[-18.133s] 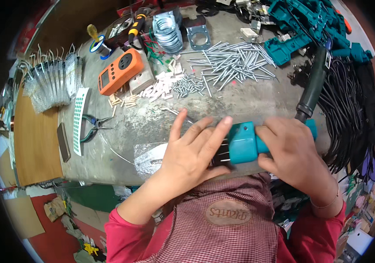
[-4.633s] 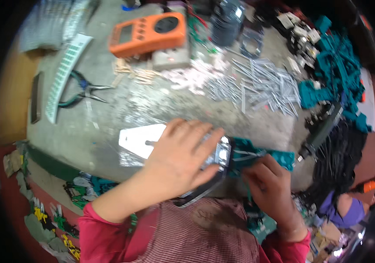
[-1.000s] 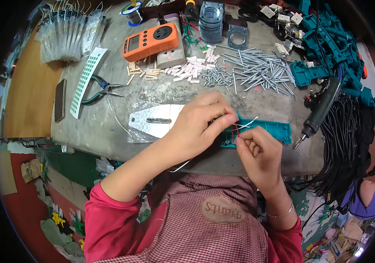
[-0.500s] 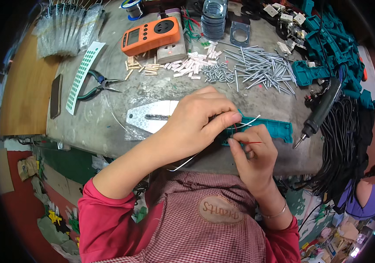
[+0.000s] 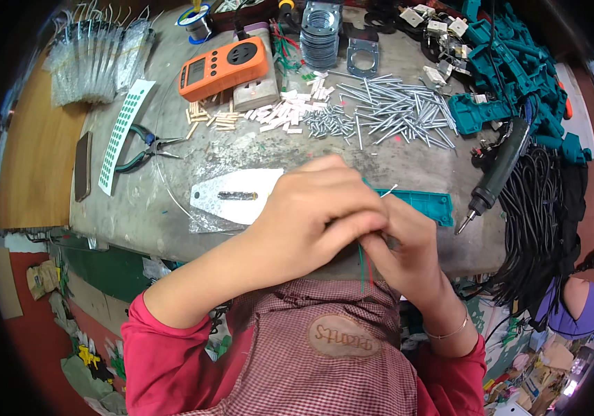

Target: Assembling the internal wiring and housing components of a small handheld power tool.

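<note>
My left hand (image 5: 321, 211) is closed, its thumb and fingertips meeting those of my right hand (image 5: 408, 246) above the bench's front edge. My right hand is closed in a pinch. Thin green and red wires (image 5: 362, 262) hang down from where the thumbs meet. Beyond my fingers pokes out a short white wire end (image 5: 389, 190). A long teal plastic housing (image 5: 425, 204) lies behind my right hand, partly covered by it. Left of my left hand rests a silver guide bar (image 5: 203, 197) on clear wrap. My fingers hide the wires' gripped part.
Pliers (image 5: 145, 147) and a green-dotted sticker strip (image 5: 122, 135) lie at left. Farther back are an orange meter (image 5: 224, 68), pale sleeves (image 5: 279, 114) and long screws (image 5: 408, 107). At right, an electric screwdriver (image 5: 498, 173) stands beside black cables (image 5: 536, 208) and piled teal housings (image 5: 505, 59).
My right hand has moved up against my left, fingertips now touching. The red wire, which pointed right, now hangs down with a green one. The view has shifted slightly.
</note>
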{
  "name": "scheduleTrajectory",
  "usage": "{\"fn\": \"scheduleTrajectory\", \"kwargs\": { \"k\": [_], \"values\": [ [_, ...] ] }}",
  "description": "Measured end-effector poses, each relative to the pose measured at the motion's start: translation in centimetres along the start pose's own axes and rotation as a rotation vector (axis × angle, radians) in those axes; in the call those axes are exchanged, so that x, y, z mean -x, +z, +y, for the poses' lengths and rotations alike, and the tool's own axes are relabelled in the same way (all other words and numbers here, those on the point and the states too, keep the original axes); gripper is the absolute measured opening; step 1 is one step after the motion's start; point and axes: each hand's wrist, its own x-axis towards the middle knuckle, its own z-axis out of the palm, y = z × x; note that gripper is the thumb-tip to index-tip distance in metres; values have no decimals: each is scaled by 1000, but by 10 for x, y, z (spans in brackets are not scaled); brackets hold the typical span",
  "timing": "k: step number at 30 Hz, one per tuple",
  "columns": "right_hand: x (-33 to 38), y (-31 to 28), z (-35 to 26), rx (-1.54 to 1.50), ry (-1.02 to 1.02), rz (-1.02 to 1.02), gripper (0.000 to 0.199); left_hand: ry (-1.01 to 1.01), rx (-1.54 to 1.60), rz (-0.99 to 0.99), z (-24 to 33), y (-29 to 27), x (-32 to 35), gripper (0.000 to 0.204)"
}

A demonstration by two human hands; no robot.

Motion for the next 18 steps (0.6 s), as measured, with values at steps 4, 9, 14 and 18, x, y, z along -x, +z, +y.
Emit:
{"fn": "scheduleTrajectory", "kwargs": {
  "k": [4, 9, 14, 18],
  "values": [
    [6, -7, 5, -341, 146, 121, 14, -124, -7, 22, -3, 5, 0, 40],
    [7, -20, 10, -428, 223, 104, 11, -172, -25, -78, 5, 21, -2, 44],
    [7, -28, 9, -151, 126, 79, 7, -83, -123, -83, -2, 25, -1, 19],
    [6, -32, 6, -61, 153, 69, 9, -66, -169, -86, -1, 25, -1, 14]
  ]
}}
